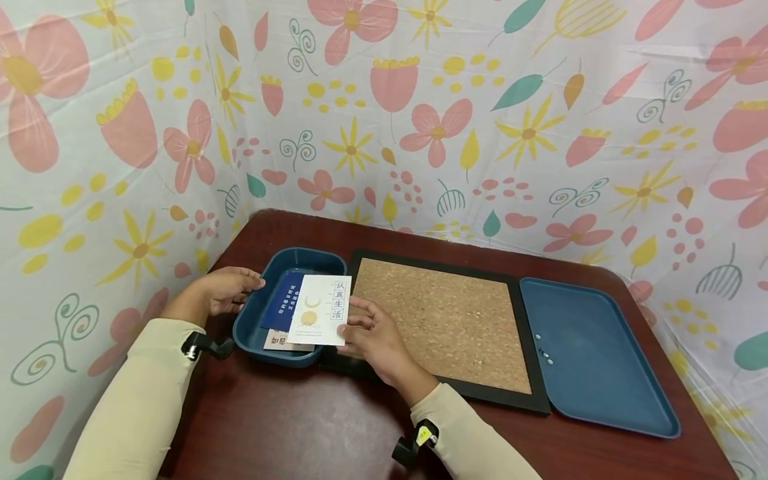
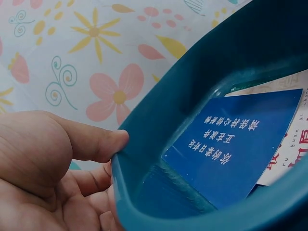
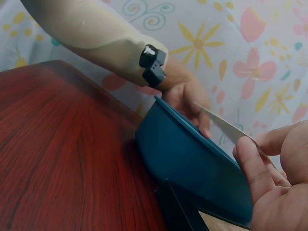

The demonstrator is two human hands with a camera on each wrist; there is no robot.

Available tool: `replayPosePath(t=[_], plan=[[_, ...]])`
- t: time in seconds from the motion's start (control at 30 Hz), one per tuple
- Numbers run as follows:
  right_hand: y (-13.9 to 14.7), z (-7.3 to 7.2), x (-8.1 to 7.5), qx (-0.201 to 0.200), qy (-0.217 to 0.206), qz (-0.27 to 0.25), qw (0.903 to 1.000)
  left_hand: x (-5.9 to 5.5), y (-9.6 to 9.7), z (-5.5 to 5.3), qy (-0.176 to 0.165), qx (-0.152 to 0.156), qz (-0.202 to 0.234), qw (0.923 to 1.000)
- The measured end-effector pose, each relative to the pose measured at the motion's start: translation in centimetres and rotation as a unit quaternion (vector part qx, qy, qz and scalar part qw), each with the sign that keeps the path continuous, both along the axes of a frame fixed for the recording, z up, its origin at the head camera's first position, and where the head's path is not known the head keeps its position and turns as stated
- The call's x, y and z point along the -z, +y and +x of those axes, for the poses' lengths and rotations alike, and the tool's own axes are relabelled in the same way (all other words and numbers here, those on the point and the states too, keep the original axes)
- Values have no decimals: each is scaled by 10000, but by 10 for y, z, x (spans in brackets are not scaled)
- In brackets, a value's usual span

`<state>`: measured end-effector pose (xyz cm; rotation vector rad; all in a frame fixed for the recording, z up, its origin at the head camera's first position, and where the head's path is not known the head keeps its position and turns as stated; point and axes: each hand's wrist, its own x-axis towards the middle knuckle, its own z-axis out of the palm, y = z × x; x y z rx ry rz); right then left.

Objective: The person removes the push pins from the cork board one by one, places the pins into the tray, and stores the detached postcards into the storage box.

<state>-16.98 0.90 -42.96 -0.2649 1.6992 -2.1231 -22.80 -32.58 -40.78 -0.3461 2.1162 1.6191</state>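
My right hand (image 1: 377, 337) pinches a white card (image 1: 318, 310) with a moon-and-sun drawing and Chinese characters, thumb on top, fingers beneath. The card is above the right side of a deep blue basin (image 1: 246, 333). With thumb and fingers on either side of the rim, my left hand (image 2: 57, 168) grips the basin's left wall. Inside the basin lie a dark blue card (image 2: 226, 139) with white characters and a pale card (image 1: 276, 341) with dark characters, partly hidden. From the right wrist view, the white card appears nearly edge-on above the rim.
A cork board (image 1: 444, 320) in a black frame (image 1: 492, 398) lies right of the basin, close against it. Beyond it is a shallow blue tray (image 1: 606, 360) with several small pins (image 1: 545, 355) near its left edge. Flowered cloth (image 1: 438, 127) hangs around the dark red table (image 1: 288, 420).
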Motion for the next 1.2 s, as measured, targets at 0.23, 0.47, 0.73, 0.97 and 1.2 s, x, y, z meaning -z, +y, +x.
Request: replayPosePath(t=[0.23,0.47,0.73,0.97,1.2], plan=[[-2,-1,4,-262,-42,2,9996,2,1,-1,10,17,-43,10000],[0,0,8,-306,17,-16,9995,1,1,-2,-11,64,-102,9999],[6,2,13,-286,152,65,9995,-2,3,-1,42,184,-234,9995],[11,2,14,-219,294,33,9993,-5,9,2,338,285,-814,9957],[18,4,9,-100,257,150,9995,-12,14,7,569,404,-1531,9857]])
